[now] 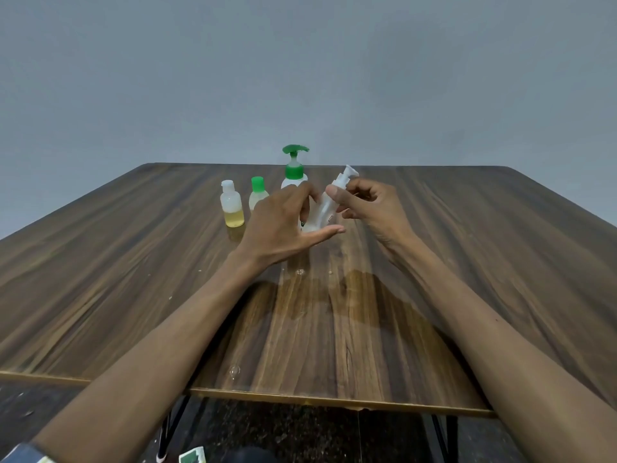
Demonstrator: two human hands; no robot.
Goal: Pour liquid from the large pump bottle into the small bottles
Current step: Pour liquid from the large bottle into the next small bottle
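Observation:
The large pump bottle (293, 173), with its green pump head, stands at the far middle of the wooden table (133, 279); my left hand hides its lower body. Left of it stand two small bottles: one white-capped holding yellow liquid (232, 207), one green-capped (257, 194). A third small white bottle with a pump top (325, 205) is tilted to the right above the table between my hands. My left hand (283, 223) holds its lower part between thumb and fingers. My right hand (367, 205) pinches its upper part near the neck.
A wet, glossy patch (334, 295) spreads over the table below my hands, with small droplets near it. The table's front edge (334, 401) runs close to me, black legs beneath it. A grey wall rises behind the table.

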